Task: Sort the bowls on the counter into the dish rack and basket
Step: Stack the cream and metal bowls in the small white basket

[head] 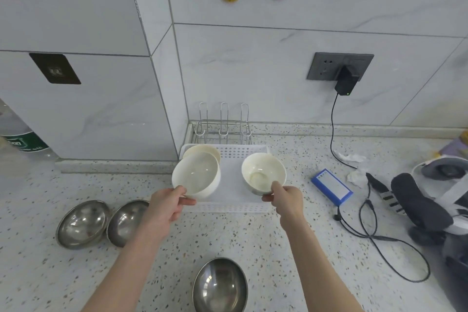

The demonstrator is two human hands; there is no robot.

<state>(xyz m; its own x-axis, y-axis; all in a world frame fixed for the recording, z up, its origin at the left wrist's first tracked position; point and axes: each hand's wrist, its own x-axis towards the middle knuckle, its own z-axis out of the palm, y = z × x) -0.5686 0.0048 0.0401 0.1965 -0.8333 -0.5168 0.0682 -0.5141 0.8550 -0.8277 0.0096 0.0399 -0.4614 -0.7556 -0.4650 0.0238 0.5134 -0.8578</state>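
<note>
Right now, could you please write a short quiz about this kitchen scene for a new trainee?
1. True or false: each hand holds a white bowl over the white basket.
2. How many metal bowls stand on the counter?
3. Which thing stands behind the basket: A) a wire dish rack, B) a kettle, C) a pan?

Key
1. True: the left hand pinches the rim of one white bowl, the right hand the rim of another white bowl.
2. Three: two on the left, one nearest the camera.
3. A, the wire dish rack.
</note>
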